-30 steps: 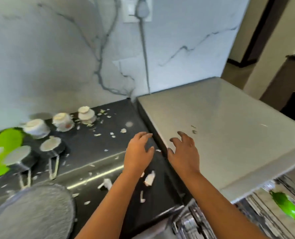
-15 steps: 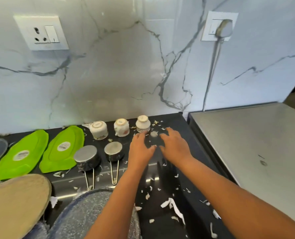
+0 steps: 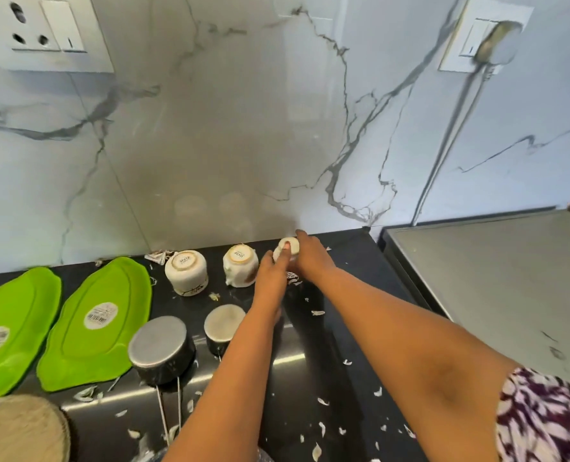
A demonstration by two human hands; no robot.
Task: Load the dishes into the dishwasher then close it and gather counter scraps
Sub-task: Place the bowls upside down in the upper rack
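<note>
Both hands reach to the back of the black counter (image 3: pixel 336 328), meeting at the rightmost of three upturned white cups. That small cup (image 3: pixel 289 245) sits between them: the left hand (image 3: pixel 272 276) lies against its near left side with a fingertip on its base, and the right hand (image 3: pixel 310 258) curves round its right side; how firmly either holds it I cannot tell. The middle cup (image 3: pixel 240 270) stands just beside the left hand, the left cup (image 3: pixel 186 272) further off. Nearer are two upturned steel pans (image 3: pixel 162 350) and two green leaf-shaped plates (image 3: pixel 97 323). White scraps (image 3: pixel 317 313) lie scattered over the counter, too many to count.
</note>
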